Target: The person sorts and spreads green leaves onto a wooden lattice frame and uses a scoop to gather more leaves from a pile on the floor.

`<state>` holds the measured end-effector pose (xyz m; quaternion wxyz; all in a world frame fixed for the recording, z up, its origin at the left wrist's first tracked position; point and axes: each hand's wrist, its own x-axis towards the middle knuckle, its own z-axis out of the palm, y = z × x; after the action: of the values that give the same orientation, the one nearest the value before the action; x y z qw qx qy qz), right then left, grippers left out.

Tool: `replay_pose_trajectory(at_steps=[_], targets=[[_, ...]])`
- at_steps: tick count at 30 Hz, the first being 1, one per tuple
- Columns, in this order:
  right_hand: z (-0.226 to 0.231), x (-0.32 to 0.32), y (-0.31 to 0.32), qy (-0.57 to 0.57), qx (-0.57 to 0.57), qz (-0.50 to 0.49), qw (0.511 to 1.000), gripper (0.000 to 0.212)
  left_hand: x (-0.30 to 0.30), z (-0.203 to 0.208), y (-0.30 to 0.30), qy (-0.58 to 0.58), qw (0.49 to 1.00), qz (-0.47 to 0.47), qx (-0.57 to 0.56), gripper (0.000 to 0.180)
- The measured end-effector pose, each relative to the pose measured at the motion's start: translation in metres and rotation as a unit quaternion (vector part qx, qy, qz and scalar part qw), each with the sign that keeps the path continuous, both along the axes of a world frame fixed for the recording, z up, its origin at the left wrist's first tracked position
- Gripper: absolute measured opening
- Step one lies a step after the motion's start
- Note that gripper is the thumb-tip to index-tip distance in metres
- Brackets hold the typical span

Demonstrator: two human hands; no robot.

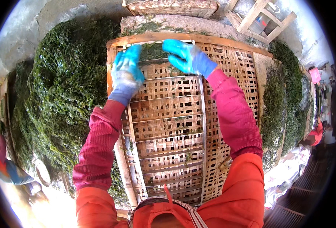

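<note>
A person in turquoise-dipped gloves bends over a pale, ladder-shaped frame [203, 125], its long rails crossed by thin, straight bars, laid on a coarse woven panel [228, 110] of tan, flat strips with square gaps. The left hand [127, 70], its glove stained and its outline slightly blurred, is at the frame's far left corner, fingers pointing away from the wearer; whether they pinch anything cannot be told. The right hand [188, 57] is opposite, at the far right corner, palm down, its upper fingers extended and a clear gap between them and the lower one. Between the two gloves, in the farthest compartment of the frame, lies a thin, matted layer of green seaweed [151, 53]; a few wisps cling to the weave nearer the wearer. A reddish-brown wooden border [152, 38] runs along the panel's far edge. Ribbed maroon sleeves [236, 114] meet smooth orange-red cloth above the elbows. To the left rises a wet, glistening heap of stringy weed [61, 83]; to the right, darker mounds [289, 76] are banked beside the panel. Beyond the far edge are a rough, speckled slab [190, 23] and a squared timber stand [247, 19].
</note>
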<state>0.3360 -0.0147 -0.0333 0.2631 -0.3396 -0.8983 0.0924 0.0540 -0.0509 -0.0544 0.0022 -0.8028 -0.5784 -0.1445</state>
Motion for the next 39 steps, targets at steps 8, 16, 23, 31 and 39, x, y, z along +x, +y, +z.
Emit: replay_pose_trajectory(at_steps=[8, 16, 23, 31, 39], targets=[[0.005, -0.108, 0.007, -0.085, 0.223, 0.025, 0.971, 0.094, -0.014, -0.014, -0.010, -0.158, 0.921, 0.078, 0.347, 0.077], [-0.006, -0.103, 0.021, 0.095, 0.217, -0.188, 0.953, 0.035, -0.009, -0.008, -0.014, -0.016, 0.979, 0.037, 0.201, 0.056], [0.004, -0.058, -0.040, -0.208, 0.112, -0.186, 0.954, 0.054, -0.001, 0.003, -0.013, 0.125, 0.984, 0.043, 0.120, 0.051], [0.036, -0.029, -0.040, -0.410, -0.085, -0.284, 0.862, 0.061, -0.001, 0.000, -0.002, 0.047, 0.987, -0.100, 0.112, 0.047], [-0.008, -0.060, -0.014, 0.025, 0.161, -0.050, 0.985, 0.045, 0.002, 0.007, -0.009, -0.042, 0.986, 0.098, 0.128, 0.085]])
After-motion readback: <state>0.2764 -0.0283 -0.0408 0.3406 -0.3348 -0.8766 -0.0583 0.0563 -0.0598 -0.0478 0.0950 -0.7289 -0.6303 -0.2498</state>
